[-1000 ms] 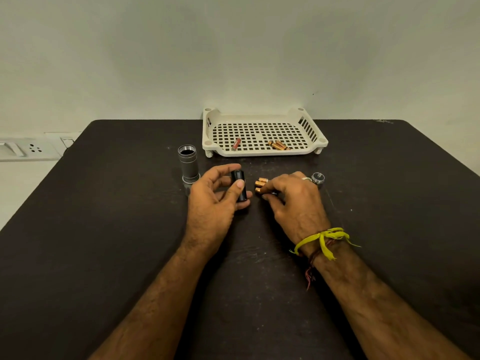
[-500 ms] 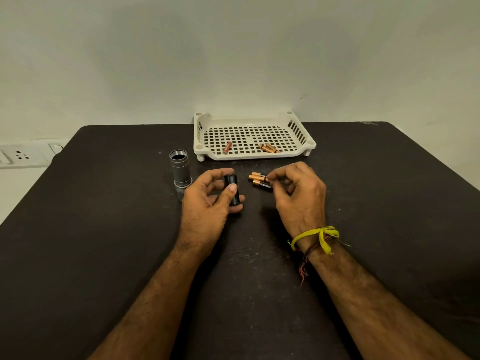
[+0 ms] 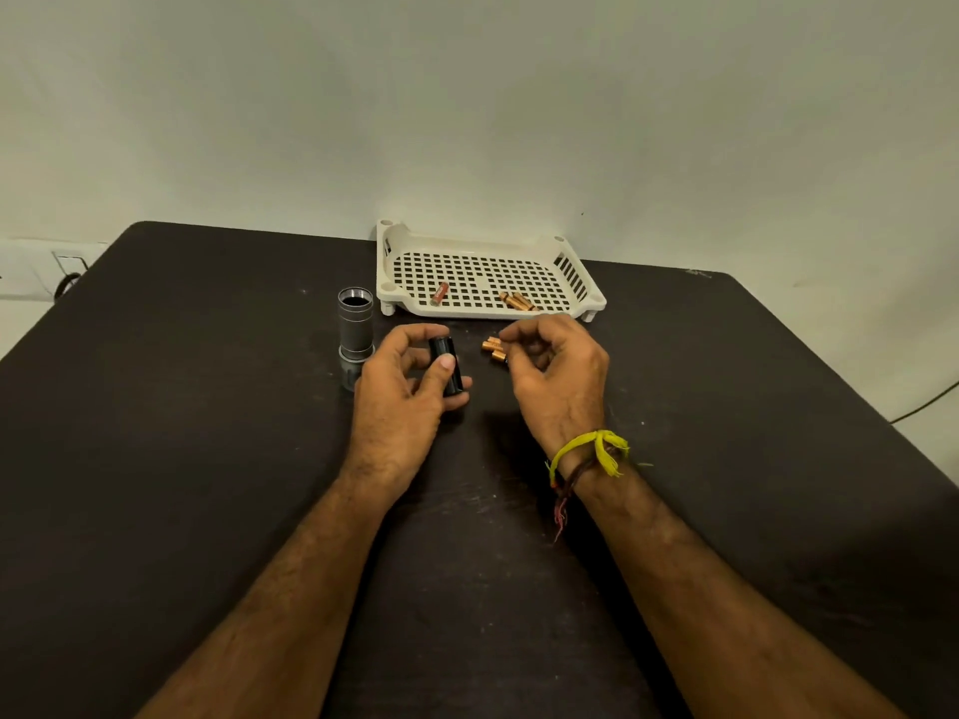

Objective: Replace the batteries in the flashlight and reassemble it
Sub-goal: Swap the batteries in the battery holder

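My left hand is shut on a short black battery holder, with the thumb pressed on its side. My right hand is curled over a few loose copper-topped batteries on the dark table. Its thumb and forefinger pinch the right ends of the batteries, and only their left ends show. The grey flashlight body stands upright just left of my left hand, open threaded end up. The flashlight's end cap is hidden.
A white slotted tray sits at the table's back edge against the wall, holding a red battery and a few copper batteries. Wall sockets are at far left. A cable runs off the right edge.
My right hand has drawn back a little and closed its fingertips on the loose batteries, now covering the end cap. My left hand keeps the black holder. The camera has tilted.
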